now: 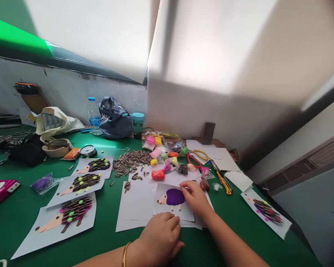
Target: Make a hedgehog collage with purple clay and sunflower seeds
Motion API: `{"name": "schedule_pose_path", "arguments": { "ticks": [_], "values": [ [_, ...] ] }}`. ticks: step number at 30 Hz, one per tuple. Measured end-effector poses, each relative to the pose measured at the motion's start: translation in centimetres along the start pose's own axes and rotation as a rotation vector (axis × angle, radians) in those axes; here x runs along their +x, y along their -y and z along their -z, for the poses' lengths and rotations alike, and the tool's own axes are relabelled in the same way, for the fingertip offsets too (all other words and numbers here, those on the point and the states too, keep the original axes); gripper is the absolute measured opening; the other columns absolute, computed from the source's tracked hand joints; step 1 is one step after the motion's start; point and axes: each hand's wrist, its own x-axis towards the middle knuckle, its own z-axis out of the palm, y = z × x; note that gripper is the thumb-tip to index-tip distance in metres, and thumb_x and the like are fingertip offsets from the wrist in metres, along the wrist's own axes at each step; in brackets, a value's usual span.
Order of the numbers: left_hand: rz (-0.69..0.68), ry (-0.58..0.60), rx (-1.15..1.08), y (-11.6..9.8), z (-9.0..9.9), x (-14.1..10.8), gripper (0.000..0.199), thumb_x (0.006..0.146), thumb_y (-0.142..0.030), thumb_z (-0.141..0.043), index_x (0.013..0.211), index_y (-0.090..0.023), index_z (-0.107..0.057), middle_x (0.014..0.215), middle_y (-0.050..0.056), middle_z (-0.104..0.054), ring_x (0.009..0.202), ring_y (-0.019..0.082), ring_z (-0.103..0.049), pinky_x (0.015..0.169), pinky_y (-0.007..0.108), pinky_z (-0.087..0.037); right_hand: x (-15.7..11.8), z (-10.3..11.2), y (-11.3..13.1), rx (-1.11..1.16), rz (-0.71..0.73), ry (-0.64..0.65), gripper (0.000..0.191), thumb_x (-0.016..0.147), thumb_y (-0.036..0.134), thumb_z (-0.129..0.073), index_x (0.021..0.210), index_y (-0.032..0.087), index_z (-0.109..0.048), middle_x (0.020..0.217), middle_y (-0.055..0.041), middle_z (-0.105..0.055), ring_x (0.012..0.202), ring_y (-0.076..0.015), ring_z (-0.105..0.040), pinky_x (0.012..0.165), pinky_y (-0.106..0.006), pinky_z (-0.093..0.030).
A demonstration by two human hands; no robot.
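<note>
A white card [186, 214] lies on a stack of white paper sheets in front of me. It bears a hedgehog figure with a flat purple clay body [174, 197], a pale face and short legs. My right hand [196, 200] reaches over the card's right edge, its fingertips touching the body's right rim with nothing visibly held. Resting by the card's lower edge is my left hand [163, 235], fingers loosely bent and thumb apart, also holding nothing visible. Striped sunflower seeds [132, 160] are heaped beyond the paper. A red clay packet [158, 174] sits just above the card.
Finished-looking seed-covered hedgehog cards [80, 218] lie at left, and another card [267, 213] at right. Several clay bags, red-handled scissors [193, 160] and a yellow cutter [225, 183] are behind. A blue bag [117, 124], bottle [93, 113] and cup [138, 124] stand by the wall.
</note>
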Motion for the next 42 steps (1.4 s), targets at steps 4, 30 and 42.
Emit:
{"name": "schedule_pose_path", "arguments": {
  "ticks": [4, 30, 42],
  "values": [
    [0.044, -0.133, -0.064, 0.0, 2.4, 0.4, 0.015, 0.081, -0.025, -0.065, 0.095, -0.02, -0.064, 0.107, 0.009, -0.065, 0.093, 0.025, -0.06, 0.079, 0.039, -0.053, 0.6, 0.6, 0.4, 0.199, -0.119, 0.07, 0.022, 0.088, 0.036, -0.049, 0.087, 0.02, -0.063, 0.081, -0.0023, -0.065, 0.077, -0.0199, -0.059, 0.071, -0.032, -0.046],
    [0.885, -0.483, -1.626, 4.8, 3.6, 3.4, 0.064, 0.064, -0.04, -0.085, 0.117, -0.012, -0.065, 0.099, 0.014, -0.075, 0.084, 0.027, -0.07, 0.074, 0.035, -0.055, 0.6, -1.2, 2.9, 0.993, -0.386, 0.014, 0.034, 0.075, 0.049, -0.072, 0.088, 0.023, -0.056, 0.071, 0.0028, -0.06, 0.059, -0.014, -0.055, 0.055, -0.025, -0.043],
    [0.763, -0.544, -1.586, 4.5, 3.9, 3.3, 0.057, 0.073, -0.04, -0.08, 0.12, -0.013, -0.065, 0.109, 0.013, -0.073, 0.096, 0.028, -0.068, 0.081, 0.034, -0.054, 0.3, -0.7, 3.0, 0.931, -0.378, 0.105, 0.036, 0.075, 0.053, -0.071, 0.09, 0.021, -0.068, 0.073, -0.0012, -0.066, 0.06, -0.0154, -0.057, 0.055, -0.026, -0.044]
  ]
}}
